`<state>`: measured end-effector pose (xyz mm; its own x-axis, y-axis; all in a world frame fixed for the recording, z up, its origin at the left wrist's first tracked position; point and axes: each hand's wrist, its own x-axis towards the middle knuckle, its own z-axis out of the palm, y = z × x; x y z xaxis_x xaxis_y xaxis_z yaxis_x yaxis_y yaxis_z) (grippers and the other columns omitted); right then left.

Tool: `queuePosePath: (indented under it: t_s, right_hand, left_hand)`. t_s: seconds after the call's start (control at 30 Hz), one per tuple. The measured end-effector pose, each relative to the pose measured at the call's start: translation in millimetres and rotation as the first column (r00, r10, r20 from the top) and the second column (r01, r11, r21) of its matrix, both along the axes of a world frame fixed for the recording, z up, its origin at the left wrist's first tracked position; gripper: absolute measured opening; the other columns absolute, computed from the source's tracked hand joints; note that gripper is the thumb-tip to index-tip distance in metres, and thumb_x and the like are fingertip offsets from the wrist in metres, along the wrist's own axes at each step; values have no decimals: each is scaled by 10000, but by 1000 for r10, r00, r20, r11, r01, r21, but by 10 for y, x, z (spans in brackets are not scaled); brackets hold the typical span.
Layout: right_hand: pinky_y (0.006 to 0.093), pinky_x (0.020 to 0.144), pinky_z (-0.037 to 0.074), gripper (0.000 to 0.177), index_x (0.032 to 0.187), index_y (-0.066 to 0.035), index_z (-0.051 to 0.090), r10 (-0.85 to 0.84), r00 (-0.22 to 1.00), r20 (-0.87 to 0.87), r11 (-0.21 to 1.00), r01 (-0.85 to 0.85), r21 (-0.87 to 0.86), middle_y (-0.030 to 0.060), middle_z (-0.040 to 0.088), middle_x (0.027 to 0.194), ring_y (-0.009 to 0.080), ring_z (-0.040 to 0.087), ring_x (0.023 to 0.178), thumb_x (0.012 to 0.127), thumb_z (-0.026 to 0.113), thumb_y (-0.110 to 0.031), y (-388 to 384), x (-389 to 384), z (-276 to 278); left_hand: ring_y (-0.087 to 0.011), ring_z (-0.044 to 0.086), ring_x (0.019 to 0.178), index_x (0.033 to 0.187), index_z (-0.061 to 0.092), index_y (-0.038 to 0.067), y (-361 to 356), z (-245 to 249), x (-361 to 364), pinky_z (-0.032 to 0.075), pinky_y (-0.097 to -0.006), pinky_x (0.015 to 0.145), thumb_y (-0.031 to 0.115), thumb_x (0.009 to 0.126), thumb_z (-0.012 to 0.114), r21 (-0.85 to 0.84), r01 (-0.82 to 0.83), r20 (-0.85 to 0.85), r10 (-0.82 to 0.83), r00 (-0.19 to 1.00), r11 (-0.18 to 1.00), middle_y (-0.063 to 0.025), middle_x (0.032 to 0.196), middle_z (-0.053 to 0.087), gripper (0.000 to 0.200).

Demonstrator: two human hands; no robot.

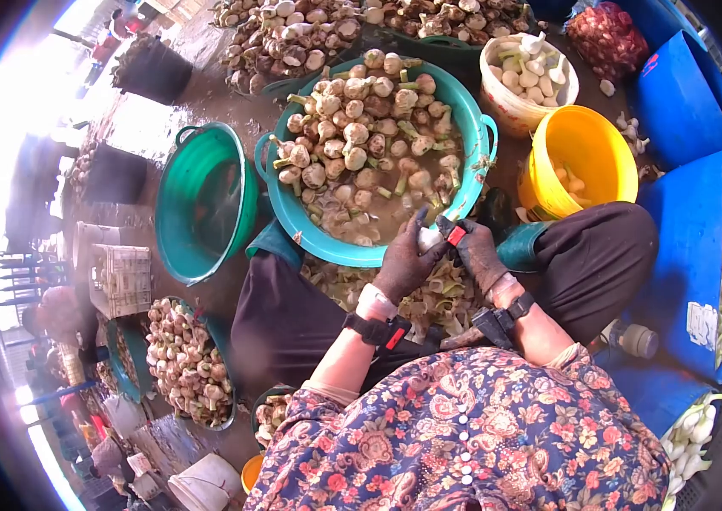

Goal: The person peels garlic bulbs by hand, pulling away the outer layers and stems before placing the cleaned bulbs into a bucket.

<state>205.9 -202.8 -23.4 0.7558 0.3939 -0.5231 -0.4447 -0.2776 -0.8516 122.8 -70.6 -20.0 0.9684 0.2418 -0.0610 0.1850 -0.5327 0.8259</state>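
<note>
A white, smooth-looking garlic bulb (427, 240), partly covered by fingers, is at the near edge of the turquoise tub (340, 252). The left hand (408, 264) pinches it; the right hand (475, 254), just beside, grips a red-handled tool (455, 235), its working end unclear. Brown, dirt-streaked bulbs (355, 134) crowd the tub's murky water. A yellow bucket (612, 162) and white bucket (500, 100) stand right, a green basin (175, 209) left.
</note>
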Motion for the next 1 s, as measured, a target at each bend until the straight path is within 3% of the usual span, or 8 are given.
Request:
queuePosePath:
  t_s: [0.3, 0.47, 0.57, 0.63, 0.73, 0.8, 0.93, 1.0]
  right_hand:
    - [235, 507, 412, 310, 788, -28, 649, 171, 981, -98, 969, -149, 196, -1, 558, 629, 73, 504, 552, 864, 626, -328, -52, -23, 87]
    - [257, 572, 455, 217, 887, -11, 650, 252, 963, 98, 952, -264, 155, 40, 608, 694, 120, 572, 627, 868, 579, -216, -62, -21, -129]
    - [293, 637, 477, 185, 934, -12, 640, 251, 821, 513, 964, -257, -61, 77, 640, 745, 155, 603, 699, 834, 565, -148, 15, -100, -337]
    - [304, 662, 478, 190, 950, -16, 638, 173, 882, 438, 982, -191, -3, 98, 648, 777, 160, 608, 735, 816, 564, -127, 43, -130, -426]
    - [294, 707, 472, 254, 1044, -22, 616, 24, 995, 92, 968, -46, 248, 102, 644, 860, 158, 601, 795, 836, 586, -165, -5, -63, -393]
    - [287, 736, 470, 297, 1092, -13, 595, 40, 975, -220, 903, 58, 425, 93, 638, 906, 162, 593, 825, 854, 593, -190, -38, -9, -333]
    - [245, 782, 445, 293, 1115, -21, 590, 220, 912, 346, 950, -281, 136, 22, 613, 953, 104, 546, 859, 869, 609, -179, 31, -114, -177]
    - [221, 788, 434, 276, 1096, -18, 608, 176, 973, 151, 925, -216, 312, 2, 608, 943, 84, 544, 855, 855, 625, -152, 20, -96, -127]
  left_hand:
    - [-182, 569, 931, 1343, 332, -4, 94, -264, -208, 466, -305, 814, 289, 924, 510, -693, -215, -133, 171, 976, 688, -106, 1049, 555, 541]
    - [-163, 587, 935, 1234, 418, 54, 159, -273, -404, 462, -304, 842, 215, 775, 693, -257, 137, 250, -71, 966, 957, -53, 1012, 601, 559]
    - [-143, 587, 972, 1172, 454, 84, 118, -554, -492, 345, -340, 992, 173, 678, 754, -414, 138, 201, -57, 978, 900, -9, 1030, 616, 585]
    - [-167, 596, 941, 1133, 500, 87, 82, -271, -452, 406, -334, 932, 193, 747, 694, -414, 220, 230, -132, 964, 884, -20, 1005, 616, 445]
    - [-196, 603, 885, 1087, 532, 76, 104, -247, -344, 476, -308, 792, 197, 827, 606, -937, -348, -348, 31, 937, 6, -47, 971, 612, 296]
    - [-167, 592, 815, 1080, 534, 35, 71, -197, -280, 489, -276, 690, 197, 867, 563, -915, -320, -298, 122, 947, 248, -60, 951, 595, 269]
    - [-117, 575, 795, 1073, 565, -3, -34, -199, -239, 477, -254, 701, 227, 846, 615, -824, -271, -197, 197, 960, 497, -42, 919, 604, 327]
    - [-114, 578, 804, 1070, 582, -8, 5, -224, -242, 471, -244, 697, 234, 838, 631, -799, -312, -280, 140, 950, 513, -45, 923, 614, 339]
